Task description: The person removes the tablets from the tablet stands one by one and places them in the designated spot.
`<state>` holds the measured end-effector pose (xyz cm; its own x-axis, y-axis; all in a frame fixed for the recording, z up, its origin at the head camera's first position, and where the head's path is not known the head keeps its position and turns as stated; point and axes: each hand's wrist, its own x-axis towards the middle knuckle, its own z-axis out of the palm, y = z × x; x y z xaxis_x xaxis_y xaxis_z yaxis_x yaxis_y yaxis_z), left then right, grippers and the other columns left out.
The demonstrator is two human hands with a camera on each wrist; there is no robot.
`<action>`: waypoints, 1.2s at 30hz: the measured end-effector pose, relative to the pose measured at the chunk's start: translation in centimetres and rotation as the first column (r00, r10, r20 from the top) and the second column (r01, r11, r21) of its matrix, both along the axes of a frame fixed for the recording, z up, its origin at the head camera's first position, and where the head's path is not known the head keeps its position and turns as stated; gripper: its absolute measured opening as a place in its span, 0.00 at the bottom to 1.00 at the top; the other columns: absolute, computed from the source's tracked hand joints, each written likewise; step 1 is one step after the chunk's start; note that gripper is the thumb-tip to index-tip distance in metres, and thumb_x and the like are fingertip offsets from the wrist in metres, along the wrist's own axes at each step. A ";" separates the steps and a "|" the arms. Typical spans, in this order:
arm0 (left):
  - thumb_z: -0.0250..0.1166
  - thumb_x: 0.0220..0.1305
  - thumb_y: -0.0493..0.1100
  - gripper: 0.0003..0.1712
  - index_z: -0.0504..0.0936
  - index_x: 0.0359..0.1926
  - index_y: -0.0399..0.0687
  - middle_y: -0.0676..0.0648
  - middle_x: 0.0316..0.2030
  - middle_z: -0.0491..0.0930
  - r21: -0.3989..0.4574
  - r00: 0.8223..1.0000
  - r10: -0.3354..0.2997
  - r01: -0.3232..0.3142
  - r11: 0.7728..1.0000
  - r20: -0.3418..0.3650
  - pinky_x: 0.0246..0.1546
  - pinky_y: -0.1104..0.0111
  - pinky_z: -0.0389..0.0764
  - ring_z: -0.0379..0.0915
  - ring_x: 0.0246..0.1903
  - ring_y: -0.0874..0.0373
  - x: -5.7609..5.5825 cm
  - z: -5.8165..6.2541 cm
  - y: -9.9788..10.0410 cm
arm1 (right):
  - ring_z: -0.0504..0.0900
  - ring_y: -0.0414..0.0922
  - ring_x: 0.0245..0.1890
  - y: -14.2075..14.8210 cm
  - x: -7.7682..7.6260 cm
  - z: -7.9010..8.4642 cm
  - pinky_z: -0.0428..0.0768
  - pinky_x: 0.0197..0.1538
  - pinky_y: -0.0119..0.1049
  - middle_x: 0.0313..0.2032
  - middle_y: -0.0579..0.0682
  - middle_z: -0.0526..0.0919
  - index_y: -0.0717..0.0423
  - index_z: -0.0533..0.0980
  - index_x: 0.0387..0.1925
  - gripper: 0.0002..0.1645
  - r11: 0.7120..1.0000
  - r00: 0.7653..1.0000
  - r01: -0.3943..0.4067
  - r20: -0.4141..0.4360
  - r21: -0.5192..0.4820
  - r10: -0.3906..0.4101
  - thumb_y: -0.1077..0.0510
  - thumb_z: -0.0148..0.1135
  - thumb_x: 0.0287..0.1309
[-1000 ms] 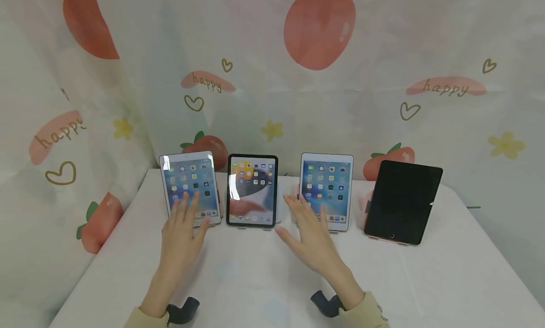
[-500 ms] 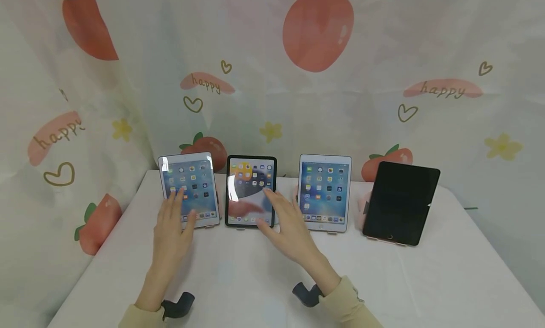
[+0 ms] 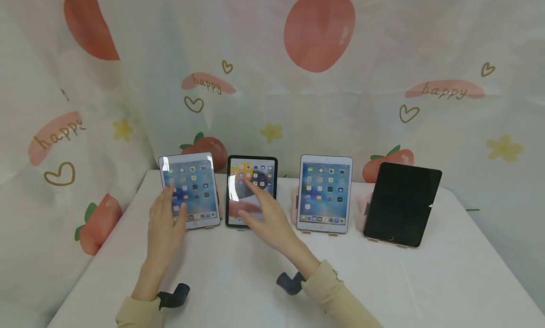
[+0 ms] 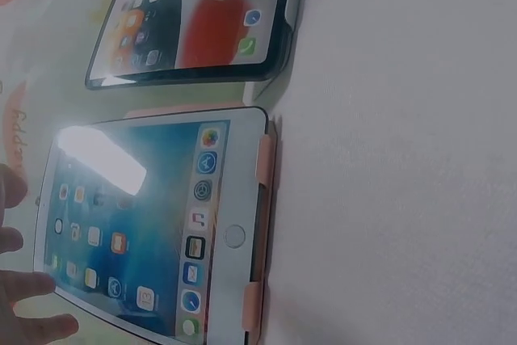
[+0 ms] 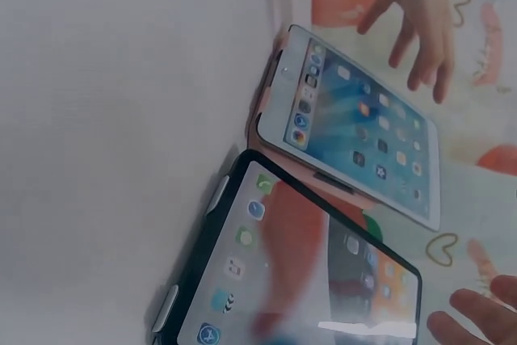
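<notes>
In the head view, the left hand [image 3: 163,226] is held before the left side of a white-framed tablet [image 3: 197,181] whose home screen is lit. Its fingers are extended and loosely spread, with nothing held. Whether the fingertips touch the glass cannot be told; in the right wrist view the left hand [image 5: 416,26] appears apart from the screen. The right hand [image 3: 272,224] reaches in front of a lit black-framed tablet [image 3: 264,176], index finger and thumb spread over its screen, holding nothing. Contact there is unclear. Only fingertips [image 5: 477,317] of the right hand show in its wrist view.
Another lit white-framed tablet [image 3: 325,190] stands further right, then a dark-screened black tablet [image 3: 402,205]. All lean back on stands, some pink, on a white-covered table [image 3: 238,290]. Behind hangs a fruit-printed cloth [image 3: 255,44]. Dark angled pieces [image 3: 174,296] sit at both wrists.
The right hand has moved left from the third tablet to the black-framed one. The left hand has shifted slightly left and down across the first tablet. The tablets have stayed put.
</notes>
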<state>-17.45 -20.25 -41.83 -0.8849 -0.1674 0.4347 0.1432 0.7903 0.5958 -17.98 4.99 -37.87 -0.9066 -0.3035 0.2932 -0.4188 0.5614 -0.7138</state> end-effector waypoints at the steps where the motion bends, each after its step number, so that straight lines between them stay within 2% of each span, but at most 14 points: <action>1: 0.48 0.67 0.52 0.33 0.50 0.70 0.54 0.40 0.68 0.53 0.002 1.000 0.002 -0.002 1.000 -0.007 0.60 0.38 0.56 0.49 0.66 0.39 -0.1 0.0 -0.1 | 0.60 0.51 0.67 -0.2 -0.1 0.1 0.63 0.61 0.61 0.68 0.43 0.59 0.31 0.51 0.67 0.39 1.000 1.000 -0.007 0.006 -0.013 0.007 0.44 0.55 0.58; 7: 0.48 0.67 0.50 0.31 0.52 0.69 0.55 0.41 0.67 0.56 0.043 1.000 0.027 -0.026 0.999 -0.010 0.60 0.40 0.57 0.50 0.66 0.40 -0.7 -0.2 -0.7 | 0.62 0.49 0.66 -1.5 -0.9 0.3 0.69 0.60 0.54 0.68 0.44 0.59 0.34 0.52 0.67 0.39 0.996 0.997 -0.052 0.056 -0.069 0.055 0.46 0.57 0.57; 11: 0.48 0.67 0.49 0.31 0.52 0.69 0.52 0.39 0.66 0.57 0.072 0.999 0.052 -0.051 0.996 -0.012 0.60 0.41 0.58 0.51 0.65 0.40 -1.1 -0.1 -1.2 | 0.76 0.45 0.56 -2.3 -1.6 0.4 0.79 0.51 0.40 0.68 0.43 0.58 0.32 0.52 0.67 0.38 0.985 0.988 -0.084 0.116 -0.149 0.102 0.47 0.57 0.57; 14: 0.47 0.67 0.49 0.31 0.51 0.69 0.50 0.38 0.66 0.57 0.080 0.998 0.056 -0.054 0.995 -0.019 0.59 0.41 0.58 0.52 0.64 0.39 -1.5 0.0 -1.5 | 0.81 0.43 0.47 -3.0 -2.3 0.3 0.81 0.44 0.33 0.67 0.43 0.59 0.34 0.53 0.67 0.38 0.976 0.982 -0.103 0.136 -0.190 0.130 0.48 0.57 0.58; 17: 0.47 0.68 0.49 0.31 0.51 0.69 0.49 0.39 0.66 0.57 0.074 0.998 0.056 -0.054 0.996 -0.025 0.59 0.41 0.59 0.53 0.63 0.39 -2.0 0.1 -1.9 | 0.77 0.43 0.54 -3.6 -3.1 0.3 0.80 0.49 0.37 0.66 0.44 0.62 0.38 0.55 0.66 0.36 0.975 0.984 -0.109 0.120 -0.193 0.134 0.50 0.57 0.58; 21: 0.46 0.68 0.49 0.31 0.51 0.69 0.50 0.39 0.66 0.57 0.059 0.998 0.060 -0.058 0.997 -0.030 0.59 0.42 0.60 0.55 0.62 0.40 -2.6 0.3 -2.3 | 0.66 0.45 0.64 -4.4 -4.1 0.3 0.72 0.60 0.44 0.65 0.45 0.65 0.43 0.57 0.66 0.35 0.982 0.988 -0.104 0.096 -0.160 0.120 0.51 0.56 0.59; 26: 0.47 0.67 0.48 0.32 0.51 0.69 0.49 0.37 0.65 0.57 0.056 0.997 0.059 -0.057 0.997 -0.040 0.59 0.42 0.61 0.55 0.62 0.40 -3.2 0.5 -2.8 | 0.66 0.44 0.64 -5.5 -5.2 0.5 0.68 0.63 0.39 0.64 0.46 0.65 0.49 0.57 0.66 0.34 0.982 0.987 -0.114 0.092 -0.151 0.129 0.53 0.56 0.59; 31: 0.48 0.67 0.46 0.31 0.53 0.68 0.45 0.35 0.64 0.59 0.072 0.996 0.075 -0.071 0.995 -0.057 0.61 0.44 0.60 0.56 0.63 0.40 -3.9 0.6 -3.4 | 0.68 0.44 0.63 -6.3 -6.2 0.7 0.69 0.63 0.39 0.64 0.46 0.65 0.47 0.57 0.66 0.34 0.985 0.988 -0.103 0.097 -0.137 0.117 0.54 0.56 0.59; 36: 0.48 0.67 0.43 0.30 0.54 0.67 0.42 0.34 0.60 0.62 0.113 0.994 0.073 -0.064 0.992 -0.081 0.52 0.46 0.69 0.62 0.57 0.40 -4.5 0.6 -3.9 | 0.67 0.43 0.63 -7.1 -7.1 0.9 0.69 0.63 0.40 0.64 0.45 0.66 0.45 0.56 0.66 0.35 0.992 0.988 -0.074 0.131 -0.103 0.087 0.53 0.56 0.59</action>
